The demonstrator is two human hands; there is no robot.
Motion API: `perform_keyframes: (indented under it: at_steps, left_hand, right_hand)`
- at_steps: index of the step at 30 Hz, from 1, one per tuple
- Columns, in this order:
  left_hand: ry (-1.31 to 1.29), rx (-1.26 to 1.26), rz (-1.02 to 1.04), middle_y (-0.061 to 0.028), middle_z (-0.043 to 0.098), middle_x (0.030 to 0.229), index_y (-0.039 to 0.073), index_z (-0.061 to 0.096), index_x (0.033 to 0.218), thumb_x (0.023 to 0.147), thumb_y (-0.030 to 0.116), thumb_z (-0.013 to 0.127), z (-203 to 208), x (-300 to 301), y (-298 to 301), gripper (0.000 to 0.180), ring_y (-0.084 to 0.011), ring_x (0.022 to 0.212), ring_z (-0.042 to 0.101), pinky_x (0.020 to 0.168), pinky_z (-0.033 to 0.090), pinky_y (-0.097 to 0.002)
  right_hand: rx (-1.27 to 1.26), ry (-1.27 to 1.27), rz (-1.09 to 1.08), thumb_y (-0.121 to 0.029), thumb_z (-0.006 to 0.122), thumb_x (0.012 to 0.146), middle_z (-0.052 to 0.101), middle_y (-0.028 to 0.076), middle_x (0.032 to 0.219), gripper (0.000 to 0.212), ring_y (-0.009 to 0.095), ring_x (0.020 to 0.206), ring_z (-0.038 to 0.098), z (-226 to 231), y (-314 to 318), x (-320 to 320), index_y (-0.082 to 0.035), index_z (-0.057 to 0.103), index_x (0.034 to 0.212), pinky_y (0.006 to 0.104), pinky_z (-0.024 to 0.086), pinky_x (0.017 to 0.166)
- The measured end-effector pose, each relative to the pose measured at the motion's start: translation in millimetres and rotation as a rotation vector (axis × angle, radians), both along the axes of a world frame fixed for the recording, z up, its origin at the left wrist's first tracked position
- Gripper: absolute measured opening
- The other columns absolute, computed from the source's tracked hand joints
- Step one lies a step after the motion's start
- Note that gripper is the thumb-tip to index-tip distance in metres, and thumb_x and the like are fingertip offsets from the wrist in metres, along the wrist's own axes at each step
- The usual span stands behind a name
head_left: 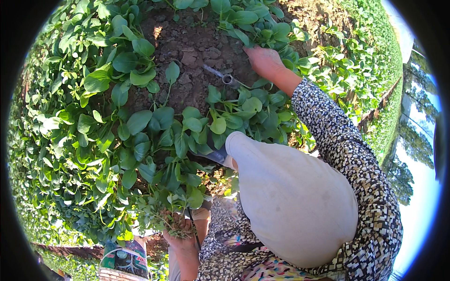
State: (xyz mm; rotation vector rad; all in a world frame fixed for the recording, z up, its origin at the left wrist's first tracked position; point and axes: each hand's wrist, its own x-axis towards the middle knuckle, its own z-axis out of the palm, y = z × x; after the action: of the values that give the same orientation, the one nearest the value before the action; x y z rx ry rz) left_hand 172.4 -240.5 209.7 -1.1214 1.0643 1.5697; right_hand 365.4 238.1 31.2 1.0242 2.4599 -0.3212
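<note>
My left hand (180, 242), at the lower left, is closed round a bunch of small pulled weeds (176, 225) with roots and dry bits among them. My right hand (263, 60) reaches out at the top, fingers pressed together and pointing down at the soil beside broad-leaved green plants (246, 18). Whatever its fingertips grip is hidden. Just below and left of that hand, a metal tool (228, 79) with a hollow round pipe end and a thin grey shaft lies on the brown soil (187, 51). More leafy plants (192, 124) grow between the two hands.
A pale cap (295, 201) covers much of the lower middle. Dense leafy crop (61, 154) fills the left side. A bucket (124, 257) with a coloured label stands at the lower left. A dark shoe (213, 153) shows among the leaves. Trees (417, 140) edge the field at right.
</note>
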Motion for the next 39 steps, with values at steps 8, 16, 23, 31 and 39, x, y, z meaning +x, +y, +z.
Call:
perform_keyframes:
  at_steps: [8, 16, 23, 31, 39]
  left_hand:
    - [-0.012, -0.126, 0.043, -0.0004, 0.047, 0.064, 0.009, 0.054, 0.099, 0.096, 0.024, 0.042, 2.4, 1.1, 15.7, 0.019, -0.0111, 0.046, 0.04, 0.036, 0.032, -0.0238]
    - [0.005, 0.004, 0.031, -0.0017, 0.049, 0.07, 0.008, 0.056, 0.106, 0.095, 0.028, 0.042, -1.1, -0.5, 5.3, 0.027, -0.0116, 0.05, 0.041, 0.041, 0.034, -0.0261]
    - [-0.018, 0.027, 0.006, -0.0029, 0.053, 0.074, 0.008, 0.057, 0.108, 0.095, 0.03, 0.041, -4.8, 0.2, -4.0, 0.03, -0.0129, 0.053, 0.044, 0.044, 0.035, -0.0273]
    - [-0.036, 0.03, 0.017, -0.004, 0.055, 0.076, 0.01, 0.057, 0.106, 0.095, 0.031, 0.041, -6.2, -3.1, -2.0, 0.029, -0.0141, 0.052, 0.047, 0.043, 0.036, -0.0279]
    - [-0.061, -0.096, -0.016, -0.0018, 0.054, 0.072, 0.012, 0.058, 0.102, 0.095, 0.032, 0.041, -5.0, -2.3, 3.1, 0.027, -0.0138, 0.049, 0.045, 0.042, 0.032, -0.0272]
  right_hand:
    - [-0.031, -0.027, 0.028, -0.007, 0.056, 0.077, 0.065, 0.015, 0.094, 0.042, 0.034, 0.085, 0.064, 3.7, 6.2, 3.5, -0.008, 0.053, 0.12, 0.0444, 0.051, 0.07]
    - [-0.011, -0.025, 0.156, -0.007, 0.057, 0.076, 0.066, 0.014, 0.081, 0.026, 0.033, 0.077, 0.066, 10.7, 11.8, -0.1, -0.006, 0.055, 0.103, 0.0443, 0.052, 0.061]
    - [-0.031, -0.011, -0.115, -0.01, 0.055, 0.079, 0.067, 0.016, 0.088, 0.02, 0.037, 0.083, 0.065, -14.4, 20.4, 12.1, -0.004, 0.057, 0.098, 0.0474, 0.051, 0.068]
    - [-0.075, 0.083, -0.011, -0.023, 0.059, 0.084, 0.064, 0.016, 0.083, 0.023, 0.037, 0.075, 0.061, -27.5, 33.5, 9.3, -0.003, 0.057, 0.095, 0.0463, 0.049, 0.066]
    - [-0.232, 0.425, -0.006, -0.018, 0.057, 0.088, 0.06, 0.014, 0.07, 0.019, 0.032, 0.062, 0.058, 1.9, 21.1, -112.8, -0.002, 0.055, 0.098, 0.0419, 0.046, 0.056]
